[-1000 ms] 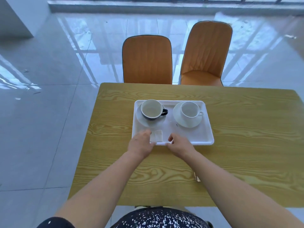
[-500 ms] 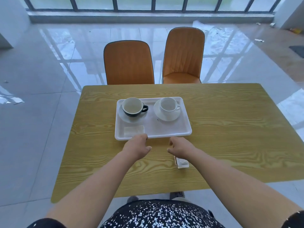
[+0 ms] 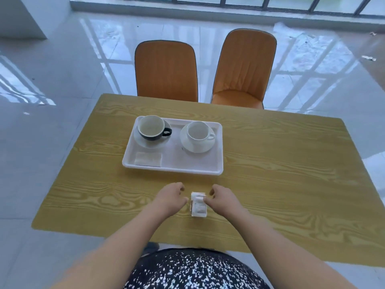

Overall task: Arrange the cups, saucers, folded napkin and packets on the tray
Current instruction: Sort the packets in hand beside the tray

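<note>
Two hands rest on the yellow wood-grain table (image 3: 281, 174) on either side of a small pile of white packets (image 3: 198, 207). The right hand (image 3: 221, 198) has its fingers curled, and its thumb and forefinger touch the pile's far right corner; whether they actually pinch a packet is hard to make out, since the knuckles cover the contact. The left hand (image 3: 171, 196) sits just beside the pile with loosely bent fingers, holding nothing, its fingertips close to the pile's left edge but seemingly apart from it. How many packets the pile holds cannot be told; a brownish strip shows along its left edge.

Farther out lies the white tray (image 3: 194, 170). At its near left corner lies the folded napkin (image 3: 148, 164), pale and faint against the tray. Behind it the dark cup (image 3: 151, 128) stands on a white saucer (image 3: 143, 141), handle to the right. The white cup (image 3: 199, 131) stands on its own saucer (image 3: 194, 148) at the far right.

Beyond the table stand two orange chairs (image 3: 166, 71); their legs are hidden by the tabletop.
</note>
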### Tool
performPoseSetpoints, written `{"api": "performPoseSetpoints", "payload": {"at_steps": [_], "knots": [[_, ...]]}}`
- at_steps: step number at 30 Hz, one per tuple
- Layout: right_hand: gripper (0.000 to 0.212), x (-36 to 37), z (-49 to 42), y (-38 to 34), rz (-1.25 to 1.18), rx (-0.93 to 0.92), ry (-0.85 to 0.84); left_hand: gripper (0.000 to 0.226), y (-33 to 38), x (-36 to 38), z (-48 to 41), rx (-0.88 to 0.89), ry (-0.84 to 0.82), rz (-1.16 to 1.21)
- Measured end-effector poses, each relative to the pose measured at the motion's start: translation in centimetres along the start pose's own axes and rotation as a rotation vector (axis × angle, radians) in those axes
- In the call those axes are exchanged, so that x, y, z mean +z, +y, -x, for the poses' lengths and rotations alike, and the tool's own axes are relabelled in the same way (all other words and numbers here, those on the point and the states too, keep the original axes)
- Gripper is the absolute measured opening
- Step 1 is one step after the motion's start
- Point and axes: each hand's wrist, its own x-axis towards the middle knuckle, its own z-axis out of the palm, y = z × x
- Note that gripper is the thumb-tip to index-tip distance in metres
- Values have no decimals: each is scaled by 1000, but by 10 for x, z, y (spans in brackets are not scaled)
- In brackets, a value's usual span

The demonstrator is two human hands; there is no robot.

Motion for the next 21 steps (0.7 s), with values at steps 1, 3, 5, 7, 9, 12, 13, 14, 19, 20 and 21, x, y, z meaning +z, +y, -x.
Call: {"api": "performPoseSetpoints", "payload": {"at_steps": [1, 3, 5, 7, 9, 12, 13, 14, 19, 20, 21], "knots": [[28, 4, 2, 3, -16, 5, 1, 40, 2, 6, 3, -24, 1, 45], [29, 16, 5, 10, -55, 21, 12, 34, 3, 17, 7, -78, -5, 140], [30, 25, 5, 13, -101, 47, 18, 32, 4, 26, 7, -125, -6, 224], [30, 32, 3, 13, -121, 75, 20, 34, 5, 30, 7, -156, -7, 300], [32, 36, 3, 13, -113, 90, 12, 35, 5, 34, 7, -190, -24, 388], [33, 44, 3, 12, -120, 115, -12, 34, 3, 39, 10, -239, -56, 495], [33, 45, 3, 12, -133, 127, -14, 34, 3, 40, 10, -247, -64, 518], [34, 46, 2, 11, -149, 137, -13, 33, 2, 41, 10, -250, -75, 542], [36, 46, 4, 10, -124, 181, 45, 32, -6, 38, 10, -259, -186, 656], [36, 47, 6, 11, -116, 185, 59, 31, -8, 36, 11, -257, -202, 673], [36, 48, 8, 11, -115, 188, 75, 30, -11, 35, 11, -257, -214, 693]]}}
